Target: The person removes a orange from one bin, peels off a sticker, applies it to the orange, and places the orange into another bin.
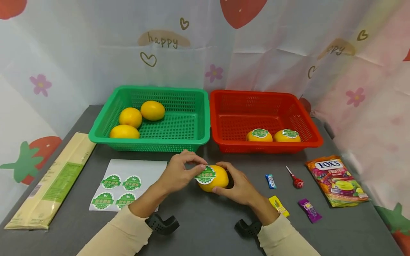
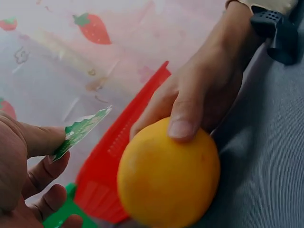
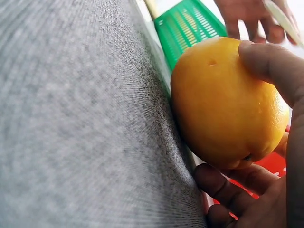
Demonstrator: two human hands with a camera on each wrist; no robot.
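Near the table's middle, my right hand [image 1: 238, 185] grips a smooth, oval yellow-orange fruit [image 1: 221, 179], thumb and fingers at its sides. My left hand [image 1: 180, 170] pinches a green-and-white sticker [image 1: 205, 175] by its edge. From the head the sticker overlaps the fruit, but in the left wrist view the pinched sticker [image 2: 83, 131] stands apart from the fruit [image 2: 168, 178], tilted up in the air. The right wrist view shows the fruit [image 3: 223, 102] close over the grey cloth. Left of my left hand lies a white sticker sheet [image 1: 123, 167] with several green stickers.
Behind, a green basket [image 1: 179, 141] holds three plain fruits; a red basket [image 1: 230, 145] holds two with stickers. At right lie a candy bag [image 1: 339, 183], a red lollipop [image 1: 298, 183] and blue [image 1: 270, 181], yellow [image 1: 278, 205] and purple [image 1: 309, 210] sweets. A long beige packet [image 1: 54, 181] lies left.
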